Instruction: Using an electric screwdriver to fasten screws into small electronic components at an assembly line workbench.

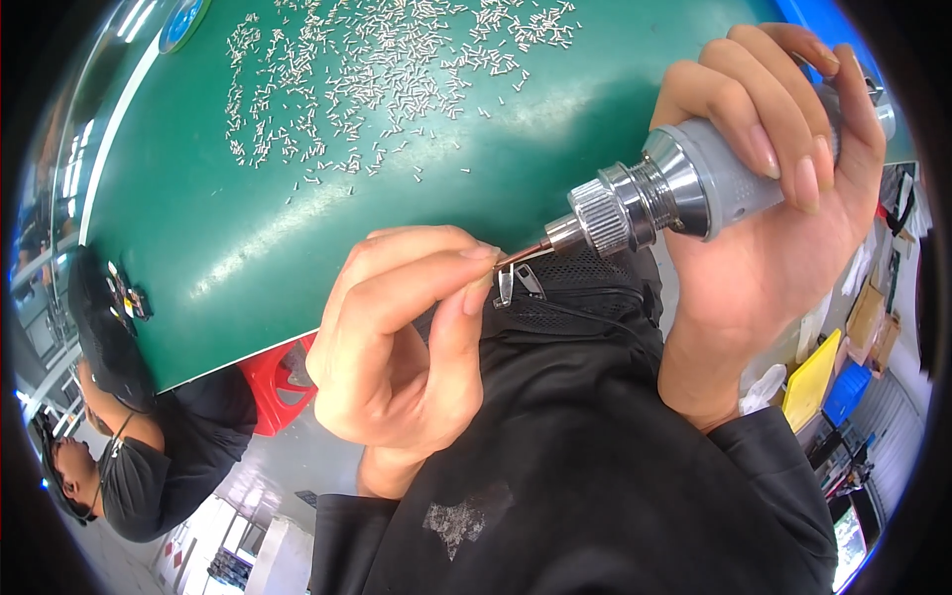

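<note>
My right hand (764,188) is wrapped around a grey electric screwdriver (739,174) with a silver, knurled chuck (605,210). The tool tilts down to the left, and a thin copper-coloured bit (526,253) sticks out of it. Thumb and forefinger of my left hand (407,337) pinch together at the bit's tip. Whether a small part sits between those fingertips is too fine to see. Beyond both hands, a great many small silver screw-like pins (397,69) lie scattered over the green tabletop (268,228).
A black mesh pouch with zips (585,283) lies at my waist, below the bit. A person in black (178,456) sits on the left near a red stool (278,392). On the right stand a yellow board (811,382) and a blue bin (848,394). A blue container (828,25) is at the far right.
</note>
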Demonstrator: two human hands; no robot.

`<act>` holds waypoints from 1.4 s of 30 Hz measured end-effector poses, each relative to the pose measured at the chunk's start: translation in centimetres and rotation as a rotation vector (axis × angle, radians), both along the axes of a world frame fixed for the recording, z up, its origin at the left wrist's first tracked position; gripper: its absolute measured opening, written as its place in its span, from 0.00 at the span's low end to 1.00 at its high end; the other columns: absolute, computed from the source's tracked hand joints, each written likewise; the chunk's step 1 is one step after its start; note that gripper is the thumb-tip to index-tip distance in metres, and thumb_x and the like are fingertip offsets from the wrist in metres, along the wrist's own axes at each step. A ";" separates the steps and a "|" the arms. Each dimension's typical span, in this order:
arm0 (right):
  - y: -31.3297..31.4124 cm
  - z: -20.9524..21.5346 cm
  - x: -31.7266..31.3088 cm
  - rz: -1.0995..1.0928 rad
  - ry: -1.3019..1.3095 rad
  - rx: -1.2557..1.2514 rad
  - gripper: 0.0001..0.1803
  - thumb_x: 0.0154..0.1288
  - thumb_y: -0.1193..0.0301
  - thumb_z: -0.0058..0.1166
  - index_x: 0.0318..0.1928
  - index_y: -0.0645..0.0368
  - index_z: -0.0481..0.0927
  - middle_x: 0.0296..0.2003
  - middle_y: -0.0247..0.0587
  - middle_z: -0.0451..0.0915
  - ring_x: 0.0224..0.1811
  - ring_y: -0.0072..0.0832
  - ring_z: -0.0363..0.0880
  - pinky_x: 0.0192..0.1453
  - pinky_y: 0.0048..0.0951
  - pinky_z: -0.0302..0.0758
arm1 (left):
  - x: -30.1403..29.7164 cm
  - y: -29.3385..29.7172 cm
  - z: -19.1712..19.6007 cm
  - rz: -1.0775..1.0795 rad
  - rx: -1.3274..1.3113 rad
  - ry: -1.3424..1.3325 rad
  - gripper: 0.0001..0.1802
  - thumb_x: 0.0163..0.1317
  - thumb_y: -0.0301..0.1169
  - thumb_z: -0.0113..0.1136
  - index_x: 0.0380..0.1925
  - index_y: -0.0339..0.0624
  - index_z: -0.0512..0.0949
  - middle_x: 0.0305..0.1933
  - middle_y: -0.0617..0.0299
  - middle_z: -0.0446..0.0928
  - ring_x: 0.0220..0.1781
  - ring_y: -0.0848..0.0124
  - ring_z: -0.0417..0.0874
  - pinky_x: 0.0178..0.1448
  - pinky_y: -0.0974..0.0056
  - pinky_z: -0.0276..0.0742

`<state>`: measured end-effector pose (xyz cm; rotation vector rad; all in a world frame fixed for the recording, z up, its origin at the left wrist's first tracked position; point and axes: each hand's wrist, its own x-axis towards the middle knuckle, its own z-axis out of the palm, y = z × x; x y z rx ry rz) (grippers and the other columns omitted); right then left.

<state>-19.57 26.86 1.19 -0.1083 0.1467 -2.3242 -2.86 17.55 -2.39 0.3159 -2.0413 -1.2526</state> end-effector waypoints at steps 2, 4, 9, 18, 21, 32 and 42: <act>0.0 0.0 0.1 -0.003 -0.027 -0.001 0.05 0.67 0.72 0.49 0.35 0.57 0.68 0.15 0.24 0.62 0.16 0.14 0.63 0.31 0.19 0.63 | 0.0 0.1 0.0 -0.003 -0.012 0.008 0.05 0.63 0.15 0.53 0.39 0.26 0.74 0.38 0.44 0.77 0.33 0.64 0.80 0.33 0.65 0.79; 0.2 -0.4 -0.1 -0.001 -0.016 0.006 0.05 0.67 0.72 0.49 0.35 0.57 0.68 0.15 0.24 0.62 0.17 0.14 0.63 0.31 0.20 0.63 | 0.0 0.1 -0.1 -0.005 -0.023 0.017 0.05 0.63 0.14 0.53 0.39 0.26 0.74 0.38 0.44 0.77 0.34 0.64 0.80 0.34 0.65 0.79; -0.5 -1.1 -0.1 0.010 -0.014 0.020 0.05 0.68 0.72 0.48 0.35 0.58 0.68 0.16 0.25 0.62 0.18 0.14 0.64 0.32 0.21 0.63 | -0.7 -0.5 -0.8 0.082 -0.114 0.091 0.12 0.47 0.08 0.60 0.34 0.27 0.78 0.31 0.47 0.80 0.31 0.61 0.82 0.36 0.64 0.79; -0.9 0.1 -0.6 -0.101 -0.006 0.014 0.08 0.72 0.70 0.44 0.35 0.60 0.68 0.16 0.26 0.59 0.17 0.15 0.60 0.30 0.22 0.61 | -1.4 -0.9 1.7 0.042 -0.056 0.022 0.11 0.47 0.08 0.60 0.33 0.26 0.78 0.31 0.47 0.80 0.32 0.59 0.83 0.36 0.63 0.79; -1.2 0.4 -0.5 -0.123 -0.028 0.074 0.09 0.73 0.68 0.42 0.36 0.59 0.69 0.16 0.26 0.58 0.16 0.15 0.58 0.28 0.21 0.61 | -1.5 -1.2 1.9 0.022 -0.065 0.022 0.10 0.50 0.09 0.59 0.34 0.27 0.77 0.32 0.47 0.80 0.33 0.60 0.83 0.36 0.64 0.79; -0.7 0.4 -1.1 -0.194 -0.127 0.234 0.08 0.71 0.67 0.43 0.34 0.56 0.68 0.14 0.27 0.59 0.15 0.17 0.58 0.26 0.23 0.62 | -1.6 -7.0 6.1 0.056 -0.536 -0.288 0.19 0.57 0.21 0.58 0.50 0.29 0.73 0.39 0.51 0.82 0.35 0.66 0.81 0.44 0.65 0.76; -0.9 -1.5 -0.4 -0.170 0.038 0.239 0.08 0.68 0.67 0.44 0.32 0.54 0.66 0.14 0.29 0.61 0.15 0.21 0.61 0.28 0.27 0.63 | -9.5 -29.8 6.9 0.515 -0.600 -0.712 0.19 0.63 0.37 0.58 0.47 0.34 0.76 0.34 0.49 0.82 0.38 0.55 0.84 0.45 0.56 0.76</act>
